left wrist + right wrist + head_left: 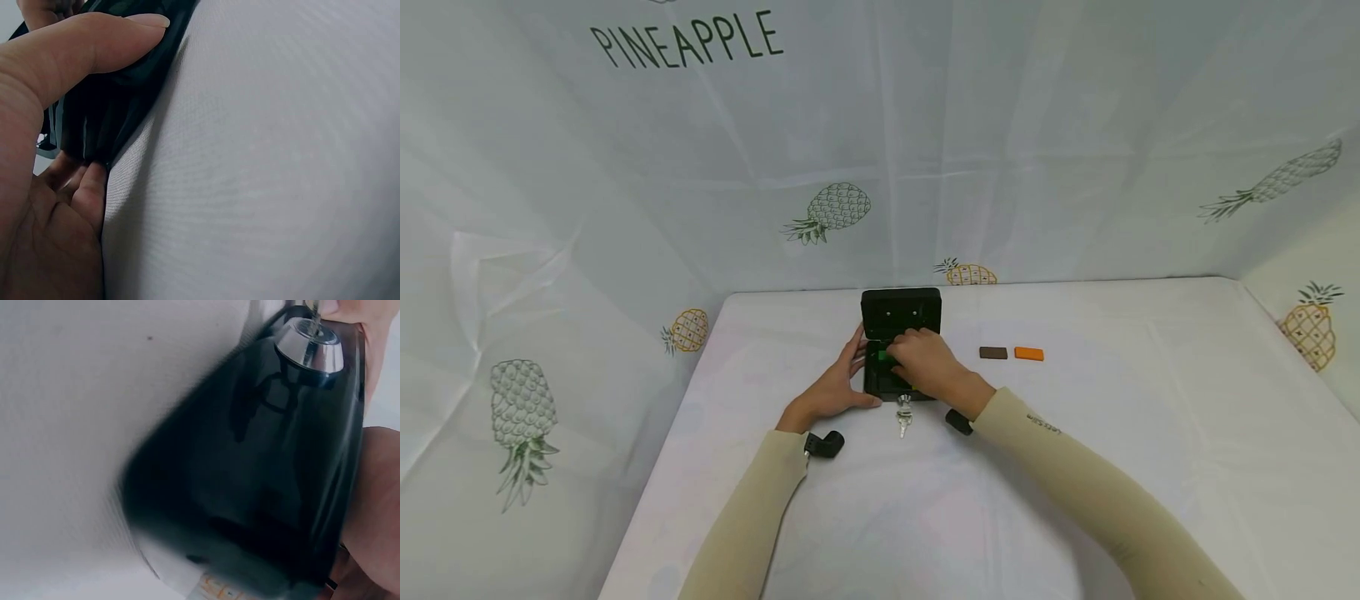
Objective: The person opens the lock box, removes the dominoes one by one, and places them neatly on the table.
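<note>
A small black cash box (901,313) stands on the white-covered table with its lid raised. My left hand (835,387) holds it at its left side, thumb at the front corner and fingers along the side. In the left wrist view that thumb (119,40) overlaps the dark box wall (94,125). My right hand (928,362) reaches into the box with bent fingers; I cannot tell whether it pinches anything. A green piece (883,356) lies inside, beside the right fingers. A silver lock (310,347) with keys (905,419) sits on the box's front.
To the right of the box lie a brown block (993,352) and an orange block (1029,353), side by side. Behind the table hangs a white curtain (1037,183) printed with pineapples.
</note>
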A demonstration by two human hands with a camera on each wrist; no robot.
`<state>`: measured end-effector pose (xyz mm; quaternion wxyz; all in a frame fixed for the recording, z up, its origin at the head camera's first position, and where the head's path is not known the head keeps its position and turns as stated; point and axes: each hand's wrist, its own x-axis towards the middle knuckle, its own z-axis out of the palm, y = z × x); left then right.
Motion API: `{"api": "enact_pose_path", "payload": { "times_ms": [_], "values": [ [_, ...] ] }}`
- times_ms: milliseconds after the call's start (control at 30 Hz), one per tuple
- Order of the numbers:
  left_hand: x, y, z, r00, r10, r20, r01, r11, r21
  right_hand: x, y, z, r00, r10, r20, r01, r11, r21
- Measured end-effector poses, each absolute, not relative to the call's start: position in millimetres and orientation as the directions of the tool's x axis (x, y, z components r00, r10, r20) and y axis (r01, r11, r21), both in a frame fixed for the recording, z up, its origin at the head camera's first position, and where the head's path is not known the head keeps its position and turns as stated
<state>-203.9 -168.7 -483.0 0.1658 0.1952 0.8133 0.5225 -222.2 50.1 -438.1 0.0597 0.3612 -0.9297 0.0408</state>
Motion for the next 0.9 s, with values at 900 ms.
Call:
{"api": "enact_pose_path", "payload": {
  "times_ms": [900],
  "values": [
    [-204.3,-168.6,-482.7,-0.861,0.503,-0.072,0.136,0.365,0.921,-219.9,49.7,-439.8,-0.719,-0.68,0.142,-0.692,0.721,-0.047]
  ]
}}
